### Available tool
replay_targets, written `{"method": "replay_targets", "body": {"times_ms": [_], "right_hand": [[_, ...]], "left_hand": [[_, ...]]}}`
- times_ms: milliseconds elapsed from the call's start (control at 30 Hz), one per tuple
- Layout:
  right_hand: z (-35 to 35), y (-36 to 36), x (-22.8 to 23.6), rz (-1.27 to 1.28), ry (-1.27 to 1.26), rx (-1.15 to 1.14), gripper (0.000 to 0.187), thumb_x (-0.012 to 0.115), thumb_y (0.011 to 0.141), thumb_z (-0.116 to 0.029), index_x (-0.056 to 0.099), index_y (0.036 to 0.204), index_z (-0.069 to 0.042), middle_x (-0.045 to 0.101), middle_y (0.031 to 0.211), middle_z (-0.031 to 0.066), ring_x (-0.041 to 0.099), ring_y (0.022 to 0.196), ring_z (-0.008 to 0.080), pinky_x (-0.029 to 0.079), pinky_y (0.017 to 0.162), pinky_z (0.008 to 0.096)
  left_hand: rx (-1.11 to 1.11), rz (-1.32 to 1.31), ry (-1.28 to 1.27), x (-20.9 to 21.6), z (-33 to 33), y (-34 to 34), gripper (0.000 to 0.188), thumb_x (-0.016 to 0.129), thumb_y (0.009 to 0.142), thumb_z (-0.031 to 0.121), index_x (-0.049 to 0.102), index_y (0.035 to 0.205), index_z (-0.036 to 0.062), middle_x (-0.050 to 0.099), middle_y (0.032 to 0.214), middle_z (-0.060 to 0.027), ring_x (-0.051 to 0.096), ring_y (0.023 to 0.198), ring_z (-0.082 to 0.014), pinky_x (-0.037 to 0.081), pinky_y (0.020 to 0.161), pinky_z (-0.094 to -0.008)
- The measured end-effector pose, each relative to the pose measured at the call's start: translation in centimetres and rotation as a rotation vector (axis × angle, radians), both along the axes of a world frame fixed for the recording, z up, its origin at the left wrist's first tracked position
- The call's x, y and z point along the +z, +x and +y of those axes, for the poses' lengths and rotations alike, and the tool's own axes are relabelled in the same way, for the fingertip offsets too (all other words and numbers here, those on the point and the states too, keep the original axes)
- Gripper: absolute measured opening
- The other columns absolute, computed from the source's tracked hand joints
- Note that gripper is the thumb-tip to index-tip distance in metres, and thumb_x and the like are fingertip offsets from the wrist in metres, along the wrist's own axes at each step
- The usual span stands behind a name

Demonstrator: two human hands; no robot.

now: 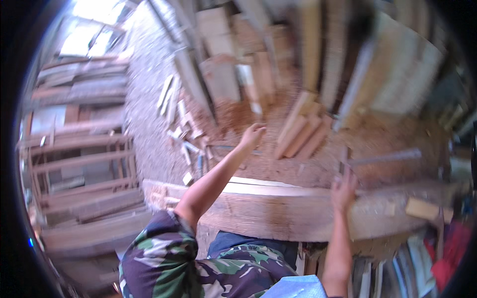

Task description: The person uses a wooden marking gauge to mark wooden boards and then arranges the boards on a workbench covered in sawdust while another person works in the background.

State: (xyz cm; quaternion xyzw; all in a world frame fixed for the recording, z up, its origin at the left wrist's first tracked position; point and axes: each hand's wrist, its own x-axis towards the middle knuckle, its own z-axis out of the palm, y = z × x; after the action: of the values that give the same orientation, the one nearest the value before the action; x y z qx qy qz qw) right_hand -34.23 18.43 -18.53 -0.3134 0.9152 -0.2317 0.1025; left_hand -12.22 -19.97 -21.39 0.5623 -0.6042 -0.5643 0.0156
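Note:
My right hand point(344, 191) grips an L-shaped carpenter's square point(385, 158) above the wooden bench point(278, 213); its dark short arm rises from my fingers and its long pale blade points right. My left hand point(253, 134) reaches out beyond the bench's far edge, over the sawdust-covered ground. Its fingers are curled together, and blur hides whatever may be in them. Along the bench's far side lies a long pale strip of wood point(258, 183). Several short wooden pieces point(305, 131) lean side by side on the ground between and beyond my hands.
Tall boards point(392, 69) and planks stand across the far side. Wood offcuts point(186, 124) litter the ground at left centre. On the far left are a wooden frame point(82, 161) and stacked planks point(84, 79). A small yellowish block point(428, 209) sits on the bench's right end, near red cloth point(452, 256).

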Motion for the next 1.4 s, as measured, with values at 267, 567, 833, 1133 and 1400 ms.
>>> {"method": "replay_targets", "body": {"times_ms": [267, 567, 833, 1133, 1400], "right_hand": [[0.2, -1.0, -0.5, 0.071, 0.042, 0.030, 0.062, 0.063, 0.101, -0.017, 0.050, 0.161, -0.011, 0.054, 0.146, 0.0243, 0.056, 0.135, 0.0480, 0.047, 0.110, 0.0555], [0.8, -0.5, -0.8, 0.075, 0.104, 0.067, 0.061, 0.064, 0.101, -0.018, 0.051, 0.160, -0.009, 0.054, 0.149, 0.0259, 0.053, 0.138, 0.0486, 0.043, 0.116, 0.0545], [1.2, -0.5, -1.5, 0.202, 0.104, 0.134, 0.060, 0.068, 0.098, -0.018, 0.056, 0.156, -0.007, 0.060, 0.151, 0.0186, 0.051, 0.141, 0.0409, 0.037, 0.121, 0.0525], [1.4, -0.3, 0.4, 0.073, 0.062, -0.017, 0.064, 0.068, 0.098, -0.025, 0.050, 0.160, -0.021, 0.057, 0.141, 0.0208, 0.060, 0.126, 0.0423, 0.055, 0.104, 0.0538], [1.4, 0.5, 0.4, 0.208, -0.099, 0.044, 0.063, 0.065, 0.099, -0.023, 0.048, 0.160, -0.019, 0.053, 0.146, 0.0203, 0.059, 0.126, 0.0441, 0.056, 0.104, 0.0551]], "left_hand": [[-0.030, -0.196, -0.268, -15.9, -12.3, 2.6, 0.053, 0.078, 0.096, 0.040, 0.070, 0.133, 0.0030, 0.076, 0.125, -0.0202, 0.073, 0.116, -0.0370, 0.056, 0.101, -0.0460], [0.123, -0.105, -0.471, -22.5, -26.0, -8.6, 0.118, 0.093, 0.078, 0.048, 0.029, 0.163, -0.0024, 0.040, 0.161, -0.0335, 0.049, 0.145, -0.0465, 0.044, 0.121, -0.0469], [-0.259, -0.297, -0.893, -24.0, -25.6, -5.9, 0.068, 0.082, 0.090, 0.056, 0.070, 0.114, -0.0057, 0.070, 0.117, -0.0324, 0.070, 0.112, -0.0414, 0.054, 0.095, -0.0554], [0.260, 0.821, -0.330, -0.5, -18.9, 9.2, 0.049, 0.052, 0.113, 0.027, 0.048, 0.157, 0.0060, 0.051, 0.158, -0.0177, 0.047, 0.148, -0.0319, 0.042, 0.122, -0.0451], [0.396, 0.616, -0.117, 18.8, -2.3, 15.3, 0.073, 0.071, 0.102, 0.038, 0.043, 0.156, -0.0012, 0.061, 0.133, -0.0137, 0.061, 0.119, -0.0284, 0.048, 0.110, -0.0448]]}}
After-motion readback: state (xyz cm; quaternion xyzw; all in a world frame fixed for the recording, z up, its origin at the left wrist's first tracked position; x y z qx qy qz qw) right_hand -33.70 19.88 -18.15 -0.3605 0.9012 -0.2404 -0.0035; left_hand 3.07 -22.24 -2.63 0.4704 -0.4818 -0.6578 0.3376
